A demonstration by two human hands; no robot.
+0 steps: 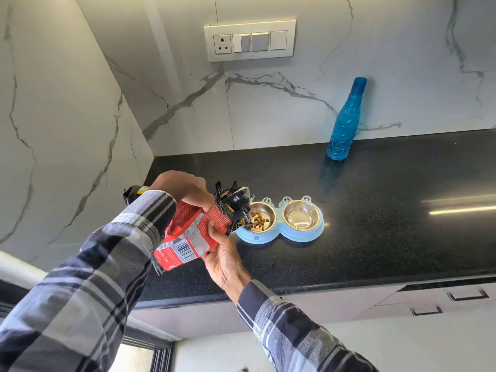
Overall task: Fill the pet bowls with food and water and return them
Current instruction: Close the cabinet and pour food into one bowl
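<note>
A light blue double pet feeder (281, 236) sits on the black countertop (375, 224). Its left steel bowl (268, 210) holds several brown kibble pieces (259, 220); its right steel bowl (300, 217) is empty. A red and black pet food bag (193, 232) is tilted with its open black mouth over the left bowl's rim. My left hand (185, 187) grips the bag from above. My right hand (222, 261) supports it from below. A blue plastic bottle (345, 122) stands upright against the wall, behind and to the right of the feeder.
Marble walls meet in a corner at the left of the counter. A switch panel with a socket (249, 40) is on the back wall. A dark object with a yellow patch (134, 193) lies behind my left sleeve. Drawer handles (468, 295) sit below the counter edge.
</note>
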